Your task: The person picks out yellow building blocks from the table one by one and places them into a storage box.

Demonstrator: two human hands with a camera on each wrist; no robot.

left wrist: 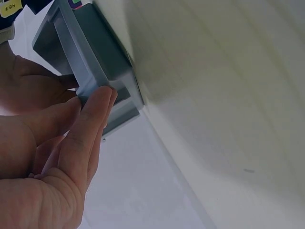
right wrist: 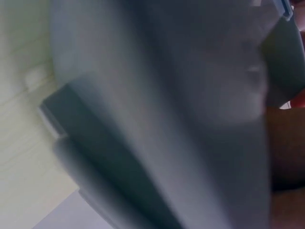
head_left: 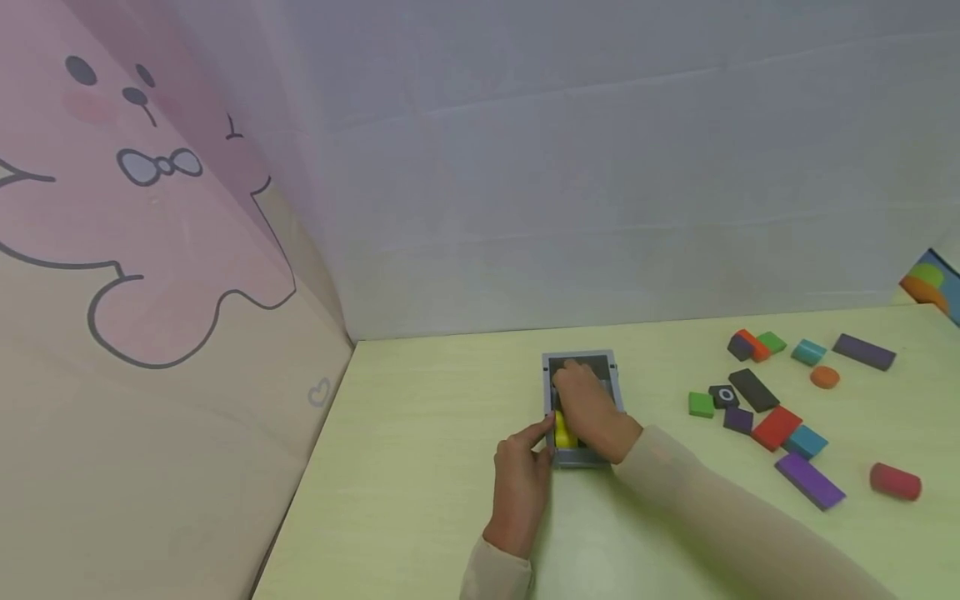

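A grey open-topped box (head_left: 582,457) stands on the table, with a yellow piece (head_left: 564,432) inside it near the front left. My left hand (head_left: 520,483) is at the box's left side. In the left wrist view, its thumb and fingers (left wrist: 95,109) pinch the wall of the box (left wrist: 76,47). My right hand (head_left: 588,407) reaches down into the box from the right, fingers toward its far end. Whatever its fingertips touch or hold is hidden. The right wrist view shows mostly a blurred grey wall (right wrist: 143,119) close to the camera.
To the right lie several loose blocks, among them a red block (head_left: 777,428), a purple bar (head_left: 810,481), a black bar (head_left: 753,390), a green square (head_left: 701,405) and a red cylinder (head_left: 896,482). A pale curtain (head_left: 600,208) hangs behind the table.
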